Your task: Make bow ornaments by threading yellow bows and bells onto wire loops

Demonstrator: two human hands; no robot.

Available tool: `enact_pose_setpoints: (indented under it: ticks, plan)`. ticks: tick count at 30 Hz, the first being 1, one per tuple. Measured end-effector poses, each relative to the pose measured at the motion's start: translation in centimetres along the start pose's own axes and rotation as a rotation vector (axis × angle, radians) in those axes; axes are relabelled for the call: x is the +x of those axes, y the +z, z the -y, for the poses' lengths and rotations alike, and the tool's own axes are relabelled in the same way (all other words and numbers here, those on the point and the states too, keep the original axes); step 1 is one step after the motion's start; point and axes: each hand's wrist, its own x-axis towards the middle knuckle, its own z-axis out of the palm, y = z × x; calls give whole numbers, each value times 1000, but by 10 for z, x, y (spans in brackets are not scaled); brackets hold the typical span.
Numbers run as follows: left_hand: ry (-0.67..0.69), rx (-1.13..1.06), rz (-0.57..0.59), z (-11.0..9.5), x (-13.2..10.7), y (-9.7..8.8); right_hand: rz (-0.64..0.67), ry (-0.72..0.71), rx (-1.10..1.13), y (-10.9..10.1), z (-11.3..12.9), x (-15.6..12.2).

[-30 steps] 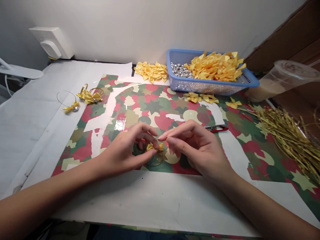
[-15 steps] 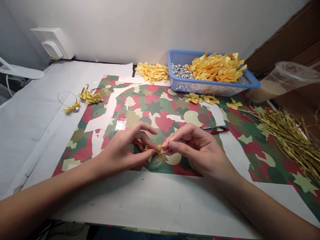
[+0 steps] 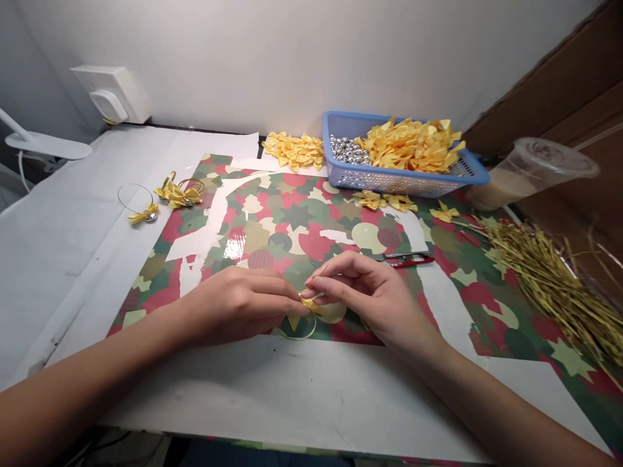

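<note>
Yellow satin bow (image 3: 309, 303): on my feed it sits between the fingertips of both hands, low over the printed paper, against the top of the ring; I can't tell if it's fastened there.
Wire ring (image 3: 298, 337): hangs below the bow, tilted, its lower curve near the paper's bottom edge.
Left hand (image 3: 233, 308): closed, fingertips pinched on the bow from the left.
Right hand (image 3: 363, 292): thumb and forefinger closed on the bow from the right, other fingers curled.
Printed paper (image 3: 287, 224): red, green and cream shapes, under both hands.
Red-handled snips (image 3: 406, 259): lying right of my right hand.
Blue plastic basket (image 3: 331, 130): holds silver beads (image 3: 346, 149) and loose yellow bows (image 3: 409, 146), with more bows (image 3: 294, 150) beside it.
Far left: two bowed wire rings (image 3: 178, 194) on white paper.
Far right: a heap of gold straw (image 3: 540, 279) by a plastic cup (image 3: 530, 172).
</note>
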Motion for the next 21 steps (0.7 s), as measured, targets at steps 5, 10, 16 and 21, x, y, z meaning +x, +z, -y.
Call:
enact_pose_setpoints:
  ticks: [5,10,16,21]
  plan:
    - [74,148,-13,1,-2,0,39,11,29,0,-2,-1]
    - [132,348,-64,0,0,-4,-23,-44,-73,1,-1,-2]
    - [268,568,-85,-1,3,-9,3,-4,5,5,-1,-1]
    - [304,629,-142,1,4,-6,-23,19,7,7,-4,2]
